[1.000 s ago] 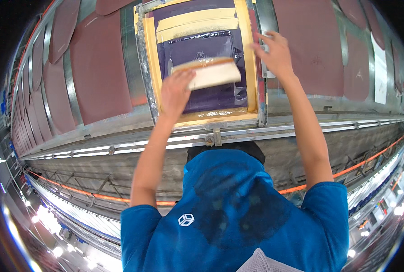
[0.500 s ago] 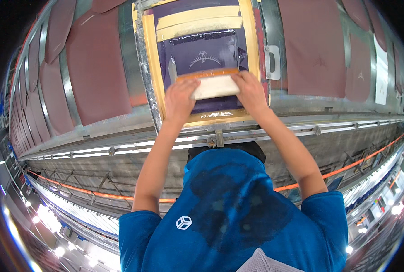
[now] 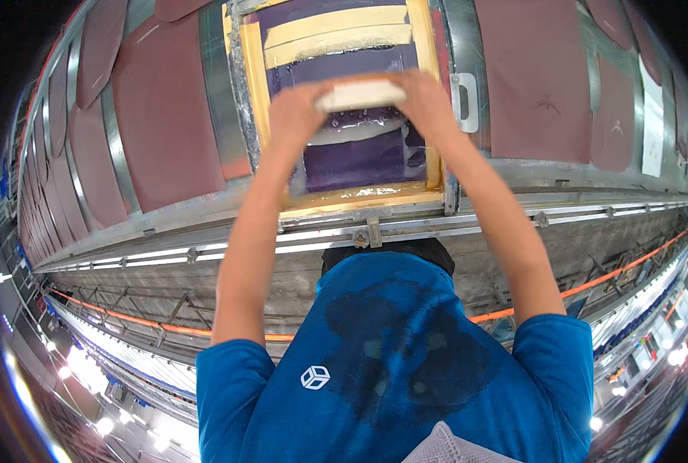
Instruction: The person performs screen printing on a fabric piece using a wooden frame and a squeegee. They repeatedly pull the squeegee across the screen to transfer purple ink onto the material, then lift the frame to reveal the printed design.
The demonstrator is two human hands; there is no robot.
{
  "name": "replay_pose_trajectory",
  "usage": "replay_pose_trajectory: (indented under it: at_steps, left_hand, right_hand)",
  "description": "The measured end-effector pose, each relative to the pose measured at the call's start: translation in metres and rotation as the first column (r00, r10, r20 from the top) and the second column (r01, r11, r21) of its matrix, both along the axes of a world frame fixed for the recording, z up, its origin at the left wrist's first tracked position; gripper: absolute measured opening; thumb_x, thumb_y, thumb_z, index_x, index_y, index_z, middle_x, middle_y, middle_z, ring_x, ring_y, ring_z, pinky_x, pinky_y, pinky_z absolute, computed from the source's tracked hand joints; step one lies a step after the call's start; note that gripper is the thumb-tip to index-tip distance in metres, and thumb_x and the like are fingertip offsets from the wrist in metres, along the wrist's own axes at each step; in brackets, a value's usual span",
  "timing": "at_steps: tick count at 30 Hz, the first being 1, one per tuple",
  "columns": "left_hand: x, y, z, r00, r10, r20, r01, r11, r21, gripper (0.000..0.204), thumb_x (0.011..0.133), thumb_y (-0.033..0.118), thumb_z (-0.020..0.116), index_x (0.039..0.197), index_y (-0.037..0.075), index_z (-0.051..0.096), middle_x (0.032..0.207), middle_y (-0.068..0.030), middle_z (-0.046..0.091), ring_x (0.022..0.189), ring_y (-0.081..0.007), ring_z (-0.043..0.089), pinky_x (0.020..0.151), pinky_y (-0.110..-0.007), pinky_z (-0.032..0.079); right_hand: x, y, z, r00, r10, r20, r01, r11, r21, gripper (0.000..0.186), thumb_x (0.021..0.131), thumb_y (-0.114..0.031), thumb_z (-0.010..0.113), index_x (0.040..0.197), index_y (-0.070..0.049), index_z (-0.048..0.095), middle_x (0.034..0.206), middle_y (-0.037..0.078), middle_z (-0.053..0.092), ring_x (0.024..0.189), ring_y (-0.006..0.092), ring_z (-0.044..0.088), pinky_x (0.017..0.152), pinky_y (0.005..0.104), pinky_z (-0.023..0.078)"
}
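A squeegee with a pale handle and an orange blade edge [image 3: 361,96] lies crosswise over the printing screen, slightly blurred by motion. My left hand [image 3: 296,114] is closed round its left end and my right hand [image 3: 427,106] round its right end. Below them, the screen's dark purple mesh [image 3: 352,166] carries a curved strip of whitish, wet-looking ink [image 3: 357,133]. Yellow tape [image 3: 336,46] crosses the far part of the screen and lines its frame [image 3: 259,85]. My hands and the squeegee cover the mesh's middle.
Maroon panels [image 3: 166,116] lie on the metal table left of the screen. More maroon panels [image 3: 537,77] lie on the right, two bearing small marks. A pale looped handle [image 3: 467,102] sits at the frame's right side. A metal rail [image 3: 421,226] runs along the near edge.
Both hands have moved the squeegee away from me, toward the screen's far side. The pale arched motif on the mesh is now covered, and a whitish ink strip shows nearer to me.
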State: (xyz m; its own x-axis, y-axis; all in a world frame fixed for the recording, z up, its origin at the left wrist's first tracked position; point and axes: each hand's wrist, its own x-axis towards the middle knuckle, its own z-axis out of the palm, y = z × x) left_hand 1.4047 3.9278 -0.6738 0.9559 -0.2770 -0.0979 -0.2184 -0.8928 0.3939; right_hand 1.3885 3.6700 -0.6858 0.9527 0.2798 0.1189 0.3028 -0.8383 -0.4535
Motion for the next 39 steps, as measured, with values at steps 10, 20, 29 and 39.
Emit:
replay_pose_trajectory:
  at_steps: [10, 20, 29, 39]
  left_hand:
    - [-0.166, -0.044, 0.024, 0.992, -0.054, 0.117, 0.078, 0.976, -0.205, 0.044, 0.069, 0.000, 0.075, 0.112, 0.009, 0.073, 0.121, -0.0082, 0.070, 0.115, -0.0286, 0.064, 0.099, -0.038, 0.051]
    - [-0.179, -0.053, 0.030, 0.985, -0.130, 0.112, 0.151, 0.967, -0.206, 0.064, 0.066, -0.002, 0.075, 0.128, 0.011, 0.066, 0.134, -0.0078, 0.064, 0.129, -0.0288, 0.055, 0.110, -0.041, 0.043]
    - [-0.226, -0.019, 0.038, 0.988, -0.025, 0.149, 0.057, 0.975, -0.215, 0.065, 0.070, -0.001, 0.071, 0.133, 0.014, 0.063, 0.140, -0.0043, 0.060, 0.132, -0.0272, 0.053, 0.112, -0.043, 0.041]
    - [-0.214, -0.019, 0.048, 0.994, -0.033, 0.109, 0.046, 0.992, -0.120, 0.066, 0.066, 0.000, 0.073, 0.130, 0.013, 0.065, 0.137, -0.0040, 0.062, 0.129, -0.0294, 0.055, 0.108, -0.042, 0.044]
  right_hand:
    - [-0.121, -0.090, 0.059, 0.949, -0.054, -0.311, 0.169, 0.918, 0.357, 0.046, 0.082, -0.029, 0.078, 0.122, -0.009, 0.066, 0.116, 0.015, 0.061, 0.111, 0.0314, 0.058, 0.096, 0.0433, 0.047]
    - [-0.054, -0.153, -0.008, 0.805, -0.590, -0.065, 0.554, 0.706, 0.441, 0.026, 0.096, -0.028, 0.062, 0.114, -0.012, 0.069, 0.079, 0.013, 0.066, 0.073, 0.0227, 0.063, 0.073, 0.0370, 0.049]
    - [-0.089, -0.098, 0.033, 0.797, -0.558, -0.232, 0.582, 0.605, 0.543, 0.024, 0.099, -0.029, 0.059, 0.114, -0.012, 0.069, 0.076, 0.005, 0.060, 0.068, 0.0114, 0.051, 0.065, 0.0309, 0.044]
    - [-0.074, -0.081, 0.032, 0.820, -0.545, -0.175, 0.540, 0.634, 0.554, 0.021, 0.100, -0.027, 0.058, 0.111, -0.012, 0.067, 0.062, 0.005, 0.050, 0.057, 0.0141, 0.046, 0.058, 0.0332, 0.041]
